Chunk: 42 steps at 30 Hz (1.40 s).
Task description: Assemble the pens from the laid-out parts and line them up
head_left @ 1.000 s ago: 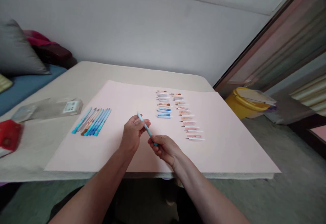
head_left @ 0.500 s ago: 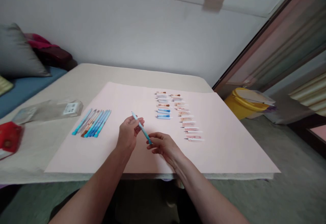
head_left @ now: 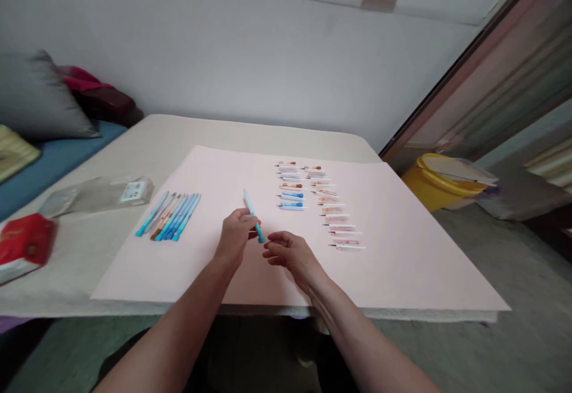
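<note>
My left hand (head_left: 236, 235) is closed round a light blue pen (head_left: 252, 214), which points up and away from me over the pink sheet (head_left: 402, 262). My right hand (head_left: 288, 253) hovers just right of the pen's lower end with its fingers loosely curled and apart, holding nothing. A bundle of several blue and orange pens (head_left: 172, 215) lies on the sheet to the left. Two columns of several short pen parts (head_left: 313, 199) lie on the sheet beyond my hands.
The sheet covers a beige table (head_left: 147, 143). A clear plastic packet (head_left: 96, 193) and a red packet (head_left: 22, 244) lie at the table's left. A yellow bucket (head_left: 435, 187) stands on the floor at right. Cushions (head_left: 40, 98) sit at far left.
My right hand has let go of the pen's lower end and drawn slightly away. My left hand keeps the pen and has turned it more upright.
</note>
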Motion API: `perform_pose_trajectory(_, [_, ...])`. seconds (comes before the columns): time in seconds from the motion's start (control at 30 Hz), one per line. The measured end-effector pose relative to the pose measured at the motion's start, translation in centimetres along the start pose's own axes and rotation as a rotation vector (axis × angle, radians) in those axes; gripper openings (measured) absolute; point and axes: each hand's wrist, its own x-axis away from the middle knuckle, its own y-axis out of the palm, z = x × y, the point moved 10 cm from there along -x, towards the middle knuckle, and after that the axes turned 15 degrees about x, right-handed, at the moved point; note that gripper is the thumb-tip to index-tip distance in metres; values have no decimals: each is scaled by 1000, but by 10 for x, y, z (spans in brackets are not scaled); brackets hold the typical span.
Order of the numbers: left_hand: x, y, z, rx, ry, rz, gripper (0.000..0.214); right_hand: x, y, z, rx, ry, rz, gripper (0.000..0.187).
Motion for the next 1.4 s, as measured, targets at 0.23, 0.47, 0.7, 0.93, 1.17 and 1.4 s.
perform_pose_trajectory(0.23, [-26, -58, 53, -680, 286, 197, 17, 6, -3, -4, 105, 44, 5, 28])
perform_pose_trajectory(0.47, [-36, -101, 62, -862, 269, 321, 25, 9, -2, -7, 142, 49, -8, 24])
perform_pose_trajectory(0.7, [-33, -110, 74, -1014, 288, 357, 16, 11, -2, -9, 138, 48, -2, 24])
perform_pose_trajectory(0.93, [-26, -70, 45, -1177, 318, 185, 15, 9, -1, -8, 138, 46, -14, 24])
perform_pose_trajectory(1.17, [-2, -10, -13, -1550, 205, -136, 31, 7, 0, -4, 165, 43, -64, 25])
perform_pose_trajectory(1.4, [-9, -55, 7, -1315, 53, -8, 18, 5, -1, -1, 166, 52, -71, 26])
